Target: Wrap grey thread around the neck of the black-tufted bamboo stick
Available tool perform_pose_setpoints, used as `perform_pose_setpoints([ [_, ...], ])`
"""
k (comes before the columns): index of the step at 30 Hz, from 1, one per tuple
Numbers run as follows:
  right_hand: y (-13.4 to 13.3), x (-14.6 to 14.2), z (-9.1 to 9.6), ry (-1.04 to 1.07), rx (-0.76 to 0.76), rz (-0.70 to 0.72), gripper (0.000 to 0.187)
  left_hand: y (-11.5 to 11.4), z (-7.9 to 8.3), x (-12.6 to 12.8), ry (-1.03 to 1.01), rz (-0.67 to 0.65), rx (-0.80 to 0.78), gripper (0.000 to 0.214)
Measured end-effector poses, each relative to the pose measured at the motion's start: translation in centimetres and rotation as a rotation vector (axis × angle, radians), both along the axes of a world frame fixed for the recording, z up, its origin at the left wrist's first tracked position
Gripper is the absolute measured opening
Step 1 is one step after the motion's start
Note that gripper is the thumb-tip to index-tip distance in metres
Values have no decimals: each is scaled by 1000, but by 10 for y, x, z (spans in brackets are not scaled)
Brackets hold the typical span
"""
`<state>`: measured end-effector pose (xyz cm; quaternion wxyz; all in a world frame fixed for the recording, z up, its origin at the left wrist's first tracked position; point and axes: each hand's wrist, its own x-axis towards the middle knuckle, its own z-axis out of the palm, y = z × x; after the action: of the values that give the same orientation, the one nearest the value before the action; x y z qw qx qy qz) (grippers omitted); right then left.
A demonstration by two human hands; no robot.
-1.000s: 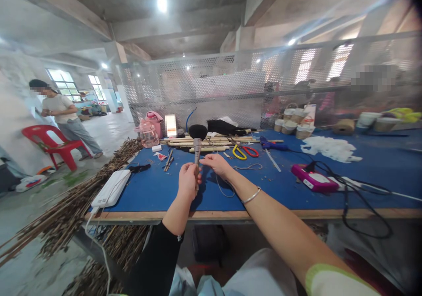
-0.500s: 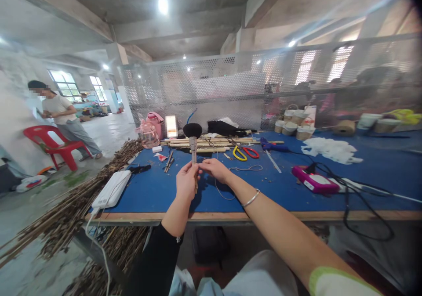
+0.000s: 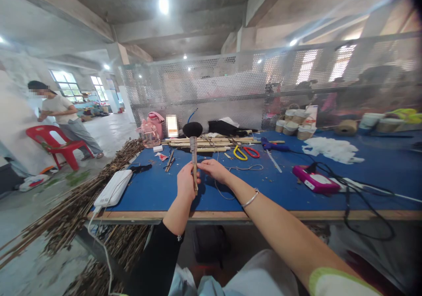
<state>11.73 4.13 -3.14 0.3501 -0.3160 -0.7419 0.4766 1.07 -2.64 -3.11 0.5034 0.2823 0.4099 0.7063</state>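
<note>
Left hand (image 3: 186,185) still grips the brush (image 3: 193,144), shifted slightly left; right hand (image 3: 214,169) pinches its handle.

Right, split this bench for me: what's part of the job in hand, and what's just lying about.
In hand: brush with black head, gripped upright by the left hand; right hand, touching its handle.
Lying about: yellow scissors, red scissors, pink device, white box, pink bottle, bamboo sticks, white scraps.
</note>
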Motion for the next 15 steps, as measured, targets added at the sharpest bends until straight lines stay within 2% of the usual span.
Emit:
perform_pose_setpoints([
  [6,-4,-1,5,65,20,-22,46,-3,3,2,-42,-2,46,31],
  [15,-8,-4,-1,123,-216,127,41,-3,2,4,-52,-16,64,36],
])
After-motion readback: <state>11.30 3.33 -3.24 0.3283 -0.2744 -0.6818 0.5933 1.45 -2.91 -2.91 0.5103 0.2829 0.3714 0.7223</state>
